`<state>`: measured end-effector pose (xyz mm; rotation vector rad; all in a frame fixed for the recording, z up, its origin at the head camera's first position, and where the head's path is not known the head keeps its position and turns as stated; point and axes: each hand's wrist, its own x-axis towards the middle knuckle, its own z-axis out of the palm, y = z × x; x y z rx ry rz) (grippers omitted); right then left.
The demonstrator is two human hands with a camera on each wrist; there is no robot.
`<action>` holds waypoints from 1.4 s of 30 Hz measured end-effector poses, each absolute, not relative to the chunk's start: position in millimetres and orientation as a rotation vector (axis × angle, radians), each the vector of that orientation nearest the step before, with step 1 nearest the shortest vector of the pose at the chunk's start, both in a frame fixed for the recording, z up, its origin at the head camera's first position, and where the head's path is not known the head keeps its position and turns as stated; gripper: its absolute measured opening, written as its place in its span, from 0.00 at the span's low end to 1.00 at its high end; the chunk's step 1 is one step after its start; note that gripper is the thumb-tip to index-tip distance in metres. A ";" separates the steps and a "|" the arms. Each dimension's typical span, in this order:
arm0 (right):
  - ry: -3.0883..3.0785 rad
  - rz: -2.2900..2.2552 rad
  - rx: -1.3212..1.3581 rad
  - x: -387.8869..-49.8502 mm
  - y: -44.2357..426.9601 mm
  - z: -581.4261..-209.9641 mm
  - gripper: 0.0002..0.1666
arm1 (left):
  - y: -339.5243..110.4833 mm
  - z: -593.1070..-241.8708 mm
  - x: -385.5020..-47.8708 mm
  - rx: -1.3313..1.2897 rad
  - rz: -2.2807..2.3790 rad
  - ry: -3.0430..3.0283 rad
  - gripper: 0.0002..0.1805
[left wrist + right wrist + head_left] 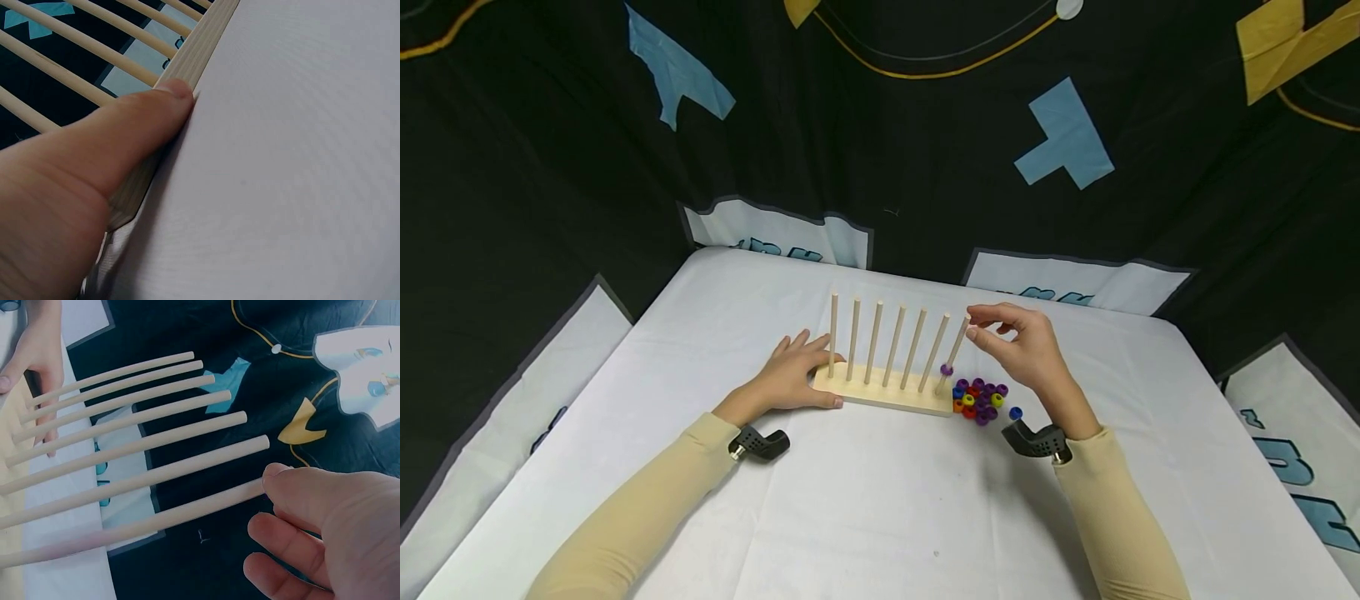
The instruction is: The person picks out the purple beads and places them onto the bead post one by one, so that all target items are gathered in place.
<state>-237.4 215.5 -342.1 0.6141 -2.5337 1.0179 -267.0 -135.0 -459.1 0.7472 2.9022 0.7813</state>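
Observation:
A light wooden peg rack point(887, 398) with several upright pegs stands on the white table. My left hand point(793, 375) grips its left end. The thumb point(147, 122) presses along the front edge of the base, with the fingers behind. My right hand point(1026, 342) is at the top of the rightmost peg point(187, 512), its thumb and fingertips by the tip with no bead between them. Low on that peg, above the base, is a purple bead point(947, 370); the right wrist view shows only a pinkish blur there. Other pegs carry no beads.
A cluster of purple, red, yellow, blue and orange beads point(982, 408) lies against the rack's right end. One blue bead point(1016, 412) sits slightly apart, near the right wrist camera point(1033, 439). Behind the table point(865, 517) hangs a dark curtain point(880, 150).

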 end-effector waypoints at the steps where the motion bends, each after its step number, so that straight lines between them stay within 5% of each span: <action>1: -2.528 1.018 0.609 -237.3 216.4 -342.8 0.16 | -134.8 -459.0 -267.0 0.747 0.781 2.902 0.41; 42: -2.653 0.998 0.354 -234.1 268.2 -383.3 0.17 | -135.4 -461.7 -268.1 0.754 0.784 2.904 0.40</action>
